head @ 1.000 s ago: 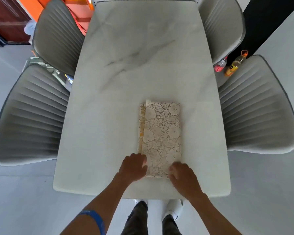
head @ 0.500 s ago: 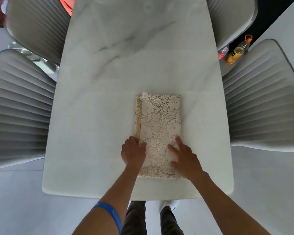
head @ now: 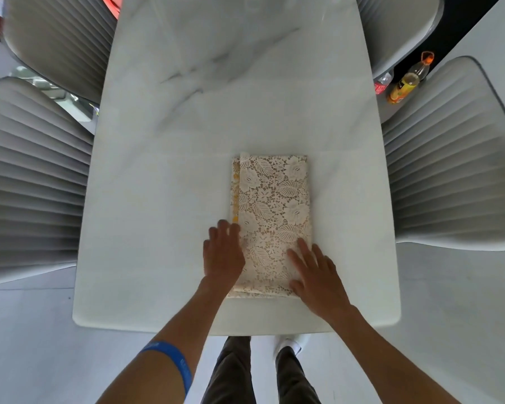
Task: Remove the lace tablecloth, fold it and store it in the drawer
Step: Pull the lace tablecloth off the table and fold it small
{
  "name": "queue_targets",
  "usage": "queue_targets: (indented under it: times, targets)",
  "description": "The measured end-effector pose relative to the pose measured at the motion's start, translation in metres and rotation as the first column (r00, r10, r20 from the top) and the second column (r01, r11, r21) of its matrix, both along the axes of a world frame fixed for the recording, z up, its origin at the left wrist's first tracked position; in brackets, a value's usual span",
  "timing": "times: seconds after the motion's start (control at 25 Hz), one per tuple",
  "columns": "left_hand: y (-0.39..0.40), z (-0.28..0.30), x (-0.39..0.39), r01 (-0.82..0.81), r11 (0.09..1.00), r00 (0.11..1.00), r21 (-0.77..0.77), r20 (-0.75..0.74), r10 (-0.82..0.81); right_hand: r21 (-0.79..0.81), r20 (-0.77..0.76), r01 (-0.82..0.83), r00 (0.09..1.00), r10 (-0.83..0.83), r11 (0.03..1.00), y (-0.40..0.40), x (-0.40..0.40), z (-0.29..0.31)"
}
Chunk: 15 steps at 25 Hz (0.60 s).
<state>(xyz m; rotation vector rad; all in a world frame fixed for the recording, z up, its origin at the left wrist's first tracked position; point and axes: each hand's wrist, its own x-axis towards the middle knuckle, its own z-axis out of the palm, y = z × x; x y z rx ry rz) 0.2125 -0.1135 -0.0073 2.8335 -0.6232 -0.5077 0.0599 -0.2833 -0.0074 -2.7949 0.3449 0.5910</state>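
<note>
The cream lace tablecloth [head: 273, 205] lies folded into a long narrow rectangle on the white marble table [head: 164, 199], near its front edge. A yellow-tinted under-layer shows along its left side. My left hand [head: 222, 252] rests at the cloth's left edge, fingers curled against it. Flat on the cloth's near right part lies my right hand [head: 315, 272], its fingers spread. Neither hand lifts the cloth. No drawer is in view.
Grey ribbed chairs stand on both sides: two at the left [head: 27, 182] and two at the right [head: 455, 170]. A bottle of yellow drink [head: 405, 83] and a red-labelled bottle [head: 382, 84] stand on the floor at the far right. My legs are below the table's edge.
Both hands slid forward from the cloth's near end onto its lower half, the right hand flattening on top. My head moved closer over the table.
</note>
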Motion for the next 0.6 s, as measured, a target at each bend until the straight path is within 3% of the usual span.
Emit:
queue_targets:
  times: [0.08,0.12,0.16,0.24,0.32,0.44,0.52,0.6]
  targets:
    - [0.014,-0.006,-0.001,0.474,0.880,0.880,0.012,-0.051,-0.473,-0.022,0.116,-0.049,0.992,0.051,0.999,0.001,-0.022,-0.003]
    - [0.023,-0.007,-0.003,0.591,0.806,0.799,-0.012,-0.126,-0.588,-0.036,0.131,-0.088,0.987,0.092,0.995,0.000,-0.033,-0.004]
    - [0.034,-0.009,-0.005,0.620,0.783,0.763,-0.048,-0.194,-0.616,-0.049,0.122,-0.141,0.982,0.146,0.989,-0.002,-0.041,-0.005]
    - [0.053,-0.012,-0.013,0.565,0.818,0.785,-0.107,-0.237,-0.573,-0.061,0.081,-0.224,0.970,0.229,0.973,-0.003,-0.052,-0.007]
    - [0.065,-0.012,-0.023,0.509,0.848,0.811,-0.150,-0.248,-0.530,-0.095,0.066,-0.224,0.971,0.231,0.970,0.003,-0.052,-0.010]
    - [0.073,-0.013,-0.028,0.534,0.831,0.779,-0.158,-0.290,-0.556,-0.197,0.091,-0.262,0.955,0.284,0.945,0.014,-0.045,-0.012]
    - [0.073,-0.013,-0.028,0.566,0.811,0.775,-0.149,-0.238,-0.585,-0.225,0.152,-0.285,0.934,0.322,0.932,0.014,-0.042,-0.009]
    - [0.069,-0.008,-0.031,0.574,0.809,0.798,-0.125,-0.133,-0.587,-0.107,0.247,-0.213,0.941,0.234,0.971,0.006,-0.035,0.002]
